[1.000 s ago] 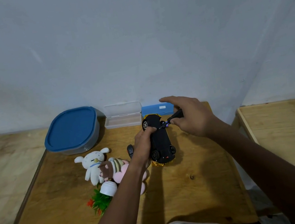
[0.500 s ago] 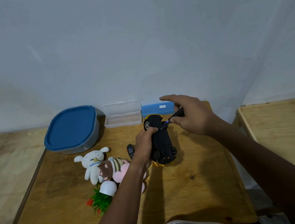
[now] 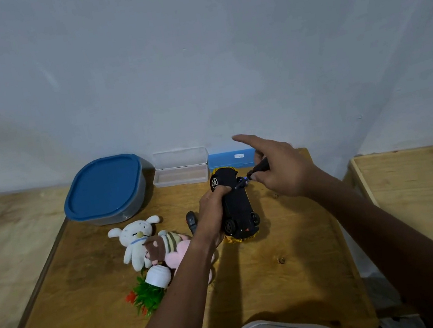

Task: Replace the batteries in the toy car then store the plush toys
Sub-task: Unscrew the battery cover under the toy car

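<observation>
The right hand's (image 3: 282, 171) thumb and middle fingers pinch the black handle of a small screwdriver (image 3: 261, 167), while its index finger (image 3: 245, 140) sticks out straight toward the wall; the tool's tip meets the underside of the toy car (image 3: 237, 203) near its far wheels; the left hand (image 3: 213, 211) curls around the car's left flank, thumb on the chassis, holding it belly-up on the wooden table (image 3: 298, 264); just left of that wrist lie a white bunny plush (image 3: 135, 236), a brown striped plush (image 3: 163, 245) and a pink plush (image 3: 177, 256), touching one another; a tipped potted plastic plant (image 3: 150, 289) lies nearer; a blue-lidded container (image 3: 104, 188), an open clear case (image 3: 182, 169) and a blue box (image 3: 230, 158) line the wall.
</observation>
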`<state>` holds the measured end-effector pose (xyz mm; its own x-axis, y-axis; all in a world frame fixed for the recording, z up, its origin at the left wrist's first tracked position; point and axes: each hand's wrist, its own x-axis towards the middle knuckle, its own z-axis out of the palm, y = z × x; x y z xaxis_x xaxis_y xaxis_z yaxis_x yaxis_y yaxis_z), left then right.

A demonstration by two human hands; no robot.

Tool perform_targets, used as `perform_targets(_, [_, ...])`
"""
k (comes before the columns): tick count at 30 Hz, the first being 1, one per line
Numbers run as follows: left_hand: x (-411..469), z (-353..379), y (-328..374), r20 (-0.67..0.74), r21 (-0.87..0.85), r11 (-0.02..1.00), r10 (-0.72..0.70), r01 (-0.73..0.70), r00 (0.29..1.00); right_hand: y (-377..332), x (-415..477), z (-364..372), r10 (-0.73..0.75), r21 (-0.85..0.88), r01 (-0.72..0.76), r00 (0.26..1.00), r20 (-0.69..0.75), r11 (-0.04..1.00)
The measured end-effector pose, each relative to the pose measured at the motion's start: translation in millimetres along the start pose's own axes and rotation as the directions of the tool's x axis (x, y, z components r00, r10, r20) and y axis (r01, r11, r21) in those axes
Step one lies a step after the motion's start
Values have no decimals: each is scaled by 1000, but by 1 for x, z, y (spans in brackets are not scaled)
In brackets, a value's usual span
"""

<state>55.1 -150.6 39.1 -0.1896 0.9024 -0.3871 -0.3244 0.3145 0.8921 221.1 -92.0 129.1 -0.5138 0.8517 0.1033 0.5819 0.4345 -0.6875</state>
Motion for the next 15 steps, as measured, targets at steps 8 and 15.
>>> perform_targets(8, [3, -2, -1, 27, -2, 1000, 7, -7, 1000, 9, 3, 5, 9, -260, -27, 998, -68, 965])
perform_targets(15, [8, -3, -3, 12, 11, 1000, -9, 9, 1000, 9, 6, 3, 11, -61, -10, 1000, 18, 998])
